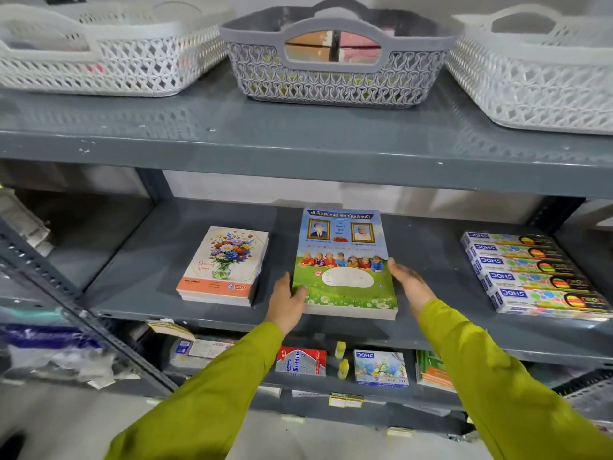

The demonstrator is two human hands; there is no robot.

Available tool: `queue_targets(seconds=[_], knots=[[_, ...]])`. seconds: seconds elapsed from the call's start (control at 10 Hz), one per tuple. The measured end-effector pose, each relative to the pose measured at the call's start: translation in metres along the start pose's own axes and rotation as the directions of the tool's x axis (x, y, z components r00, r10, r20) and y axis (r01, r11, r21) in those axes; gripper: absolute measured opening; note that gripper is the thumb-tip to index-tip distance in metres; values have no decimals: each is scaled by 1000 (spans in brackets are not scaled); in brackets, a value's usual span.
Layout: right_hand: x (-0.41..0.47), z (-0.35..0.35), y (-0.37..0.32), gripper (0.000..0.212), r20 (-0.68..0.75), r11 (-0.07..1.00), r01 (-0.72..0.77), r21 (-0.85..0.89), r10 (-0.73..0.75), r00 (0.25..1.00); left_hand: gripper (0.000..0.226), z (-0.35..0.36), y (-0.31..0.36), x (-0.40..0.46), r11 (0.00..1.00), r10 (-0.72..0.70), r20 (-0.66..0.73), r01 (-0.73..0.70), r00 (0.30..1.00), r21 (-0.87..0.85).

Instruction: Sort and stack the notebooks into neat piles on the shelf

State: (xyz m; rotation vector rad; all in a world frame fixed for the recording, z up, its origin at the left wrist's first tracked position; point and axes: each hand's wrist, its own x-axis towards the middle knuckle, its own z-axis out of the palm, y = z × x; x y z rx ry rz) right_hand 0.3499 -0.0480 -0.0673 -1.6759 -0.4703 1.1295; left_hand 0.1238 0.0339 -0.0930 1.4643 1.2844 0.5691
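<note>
A pile of large notebooks (pixel 345 260), its top cover blue and green with children pictured, lies in the middle of the grey metal shelf (pixel 132 260). My left hand (pixel 287 302) presses against the pile's left front edge, thumb resting on the cover. My right hand (pixel 409 282) lies flat against the pile's right edge with its fingers extended. A smaller pile of notebooks with a flower-vase cover (pixel 224 265) sits just to the left, apart from both hands.
Several DOMS pencil boxes (pixel 530 275) lie in a row at the shelf's right. On the shelf above stand a grey basket (pixel 335 81) and two white baskets (pixel 99 51) (pixel 537 78). The shelf below holds small stationery boxes (pixel 300 361).
</note>
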Motion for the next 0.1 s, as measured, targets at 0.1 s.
queue_targets(seconds=[0.1], knots=[[-41, 8, -4, 71, -87, 954, 198, -225, -222, 971, 71, -5, 2, -27, 942, 259, -136, -219, 956, 254]])
